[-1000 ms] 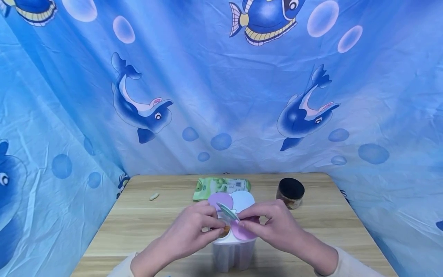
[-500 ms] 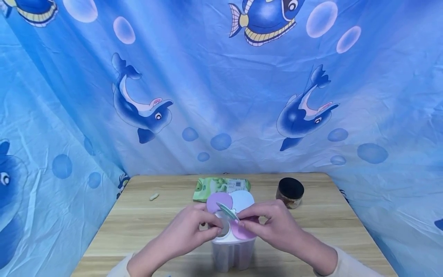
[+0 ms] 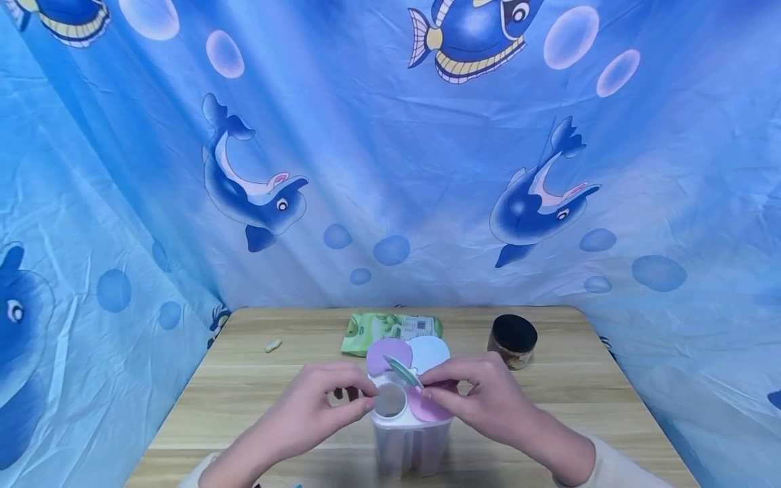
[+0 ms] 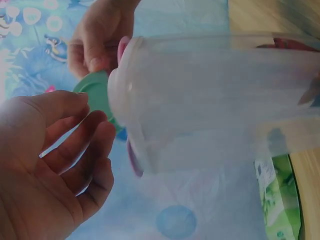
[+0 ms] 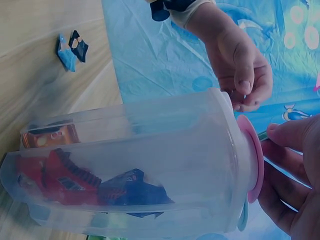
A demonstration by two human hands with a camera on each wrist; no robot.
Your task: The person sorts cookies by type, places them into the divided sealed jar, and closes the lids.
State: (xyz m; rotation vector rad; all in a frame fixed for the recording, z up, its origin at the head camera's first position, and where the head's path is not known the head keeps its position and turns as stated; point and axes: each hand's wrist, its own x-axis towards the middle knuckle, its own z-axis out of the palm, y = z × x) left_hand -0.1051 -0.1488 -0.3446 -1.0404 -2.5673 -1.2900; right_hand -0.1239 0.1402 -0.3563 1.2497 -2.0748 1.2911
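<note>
A clear plastic storage box (image 3: 409, 451) with several compartments stands upright on the table. Its front-left round opening is uncovered. My right hand (image 3: 488, 393) pinches the raised green lid (image 3: 403, 371) between thumb and fingers, above the pink lid (image 3: 432, 408). Just left of the opening, my left hand (image 3: 311, 410) hovers with fingers loosely bent, holding nothing in the left wrist view. The purple lid (image 3: 389, 354) and pale blue lid (image 3: 429, 352) lie down at the back. Through the wall in the right wrist view, I see an orange packet (image 5: 50, 135), red packets (image 5: 70, 175) and dark blue packets (image 5: 135, 192).
Behind the box lies a green pouch (image 3: 390, 329). A black-lidded jar (image 3: 514, 339) stands at the back right. One small pale piece (image 3: 272, 346) rests at the back left. Blue (image 5: 66, 54) and dark scraps (image 5: 78, 46) lie on the table. A blue curtain (image 3: 390, 169) hangs behind.
The orange-brown packet seen at my left fingertips in the opening has left them. My left hand has drawn back leftward, uncovering the opening. My right hand and the green lid have stayed put.
</note>
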